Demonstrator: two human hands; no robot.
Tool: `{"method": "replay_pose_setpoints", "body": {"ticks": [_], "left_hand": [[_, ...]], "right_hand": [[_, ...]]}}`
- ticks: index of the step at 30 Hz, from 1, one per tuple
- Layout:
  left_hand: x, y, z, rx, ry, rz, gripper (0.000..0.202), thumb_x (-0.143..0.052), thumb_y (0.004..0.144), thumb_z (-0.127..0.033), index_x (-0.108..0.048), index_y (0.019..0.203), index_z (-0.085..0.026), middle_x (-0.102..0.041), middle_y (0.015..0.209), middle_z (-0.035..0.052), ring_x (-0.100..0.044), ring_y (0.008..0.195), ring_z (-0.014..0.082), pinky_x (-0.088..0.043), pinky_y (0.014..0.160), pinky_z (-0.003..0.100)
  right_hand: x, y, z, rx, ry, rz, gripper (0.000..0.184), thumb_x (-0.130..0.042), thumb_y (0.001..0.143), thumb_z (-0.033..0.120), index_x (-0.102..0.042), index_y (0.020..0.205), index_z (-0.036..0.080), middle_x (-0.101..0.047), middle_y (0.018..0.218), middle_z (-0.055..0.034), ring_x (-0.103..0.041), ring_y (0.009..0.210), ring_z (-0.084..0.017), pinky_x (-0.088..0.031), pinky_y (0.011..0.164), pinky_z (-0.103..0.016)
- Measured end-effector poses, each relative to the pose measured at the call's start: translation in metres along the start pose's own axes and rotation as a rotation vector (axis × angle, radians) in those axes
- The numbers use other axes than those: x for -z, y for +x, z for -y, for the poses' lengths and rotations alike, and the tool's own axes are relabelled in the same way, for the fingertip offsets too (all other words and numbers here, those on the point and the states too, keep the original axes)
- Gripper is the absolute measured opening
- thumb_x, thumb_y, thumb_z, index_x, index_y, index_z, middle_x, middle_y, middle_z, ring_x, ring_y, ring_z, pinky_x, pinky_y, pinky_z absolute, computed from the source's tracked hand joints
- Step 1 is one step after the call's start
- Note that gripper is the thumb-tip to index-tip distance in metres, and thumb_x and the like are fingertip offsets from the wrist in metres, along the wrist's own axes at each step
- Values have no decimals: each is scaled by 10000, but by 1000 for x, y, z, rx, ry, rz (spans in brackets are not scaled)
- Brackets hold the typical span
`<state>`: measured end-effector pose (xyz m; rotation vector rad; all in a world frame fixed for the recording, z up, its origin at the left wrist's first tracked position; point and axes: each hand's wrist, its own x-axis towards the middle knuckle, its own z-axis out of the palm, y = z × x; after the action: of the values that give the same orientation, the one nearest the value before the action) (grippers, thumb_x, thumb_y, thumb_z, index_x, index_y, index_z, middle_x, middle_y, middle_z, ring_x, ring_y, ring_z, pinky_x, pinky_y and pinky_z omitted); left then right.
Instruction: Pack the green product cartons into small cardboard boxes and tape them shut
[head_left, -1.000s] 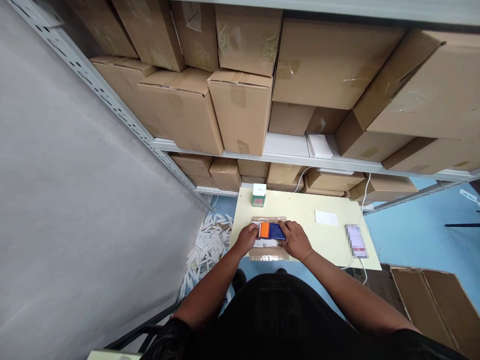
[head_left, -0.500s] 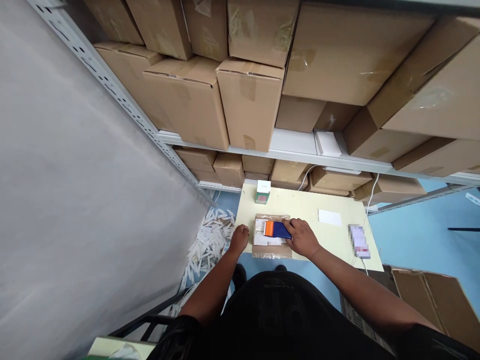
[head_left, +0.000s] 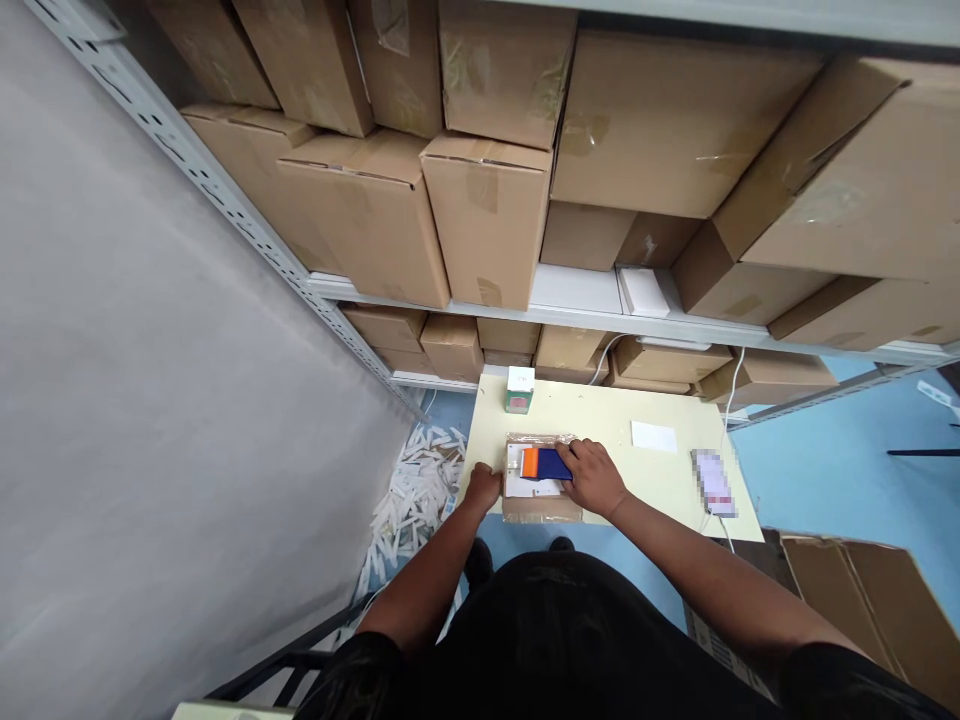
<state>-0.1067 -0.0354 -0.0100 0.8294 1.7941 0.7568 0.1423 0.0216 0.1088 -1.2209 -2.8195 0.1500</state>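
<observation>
A flat, taped cardboard parcel (head_left: pixel 544 508) lies on the pale yellow table near its front edge, with a white label (head_left: pixel 517 486) on top. Over the label, my right hand (head_left: pixel 595 478) grips the dark blue end of a blue and orange scraper-like tool (head_left: pixel 551 464). The tool's orange end points left. My left hand (head_left: pixel 482 488) is closed at the parcel's left edge, close against it; whatever its fingers hold, if anything, is hidden.
A small green and white box (head_left: pixel 519 390) stands at the table's (head_left: pixel 600 405) back left. White paper (head_left: pixel 653 436) and a blurred phone (head_left: pixel 713 482) with a cable lie to the right. Shelves of cardboard boxes (head_left: pixel 487 215) rise behind. White strips (head_left: pixel 409 490) litter the floor at left.
My left hand has moved right, up to the parcel's left edge. The right hand keeps its grip on the blue and orange tool over the label. The view has shifted slightly.
</observation>
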Motion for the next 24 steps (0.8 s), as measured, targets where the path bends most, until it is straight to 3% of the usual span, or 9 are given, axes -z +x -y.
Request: {"method": "replay_pose_setpoints", "body": {"ticks": [2,5,7,11,15,24], "left_hand": [[4,-14,-4,-170,83,-46,441,-524,875,-297,-559,1286,-140,-571,1389,197,-486,1360,319,-394,1116,494],[5,-33,-6,-609,319,43,663,-524,875,-280,-412,1522,-183,-374,1612,139,-278,1524,303,-257,1238,501],[0,-38,-5,-815,530,81,783,-559,882,-357,-300,1588,-141,-250,1670,161,-166,1560,342,-216,1249,542],[-8,-37,0,-855,761,0,922,-560,905,-562,-204,1612,-90,-164,1681,217,-122,1563,376,-203,1238,561],[-8,-33,3,-869,854,-39,900,-501,940,-602,-206,1609,-79,-200,1668,229,-159,1558,363,-189,1242,545],[-10,-31,-4,-895,958,-20,916,-484,933,-661,-208,1622,-124,-211,1669,203,-192,1554,343,-199,1240,517]], "right_hand": [[0,0,0,-4,12,11,614,-637,846,260,-520,1440,156,-598,1146,-149,-492,1049,-316,-396,955,-438],[0,1,-1,-18,30,25,638,-646,834,236,-503,1452,166,-590,1180,-149,-495,1048,-310,-429,941,-426],[0,1,-2,-25,31,28,658,-651,828,218,-488,1464,166,-587,1199,-152,-497,1047,-307,-445,934,-421],[0,5,-3,-6,39,36,676,-653,841,234,-462,1486,170,-589,1199,-141,-500,1059,-299,-460,942,-411],[2,7,-8,24,73,69,692,-643,860,282,-436,1513,184,-582,1203,-130,-512,1070,-285,-469,956,-409],[4,-30,-61,124,207,76,777,-623,873,316,-331,1581,190,-557,1174,-117,-557,1070,-270,-502,947,-427]]}}
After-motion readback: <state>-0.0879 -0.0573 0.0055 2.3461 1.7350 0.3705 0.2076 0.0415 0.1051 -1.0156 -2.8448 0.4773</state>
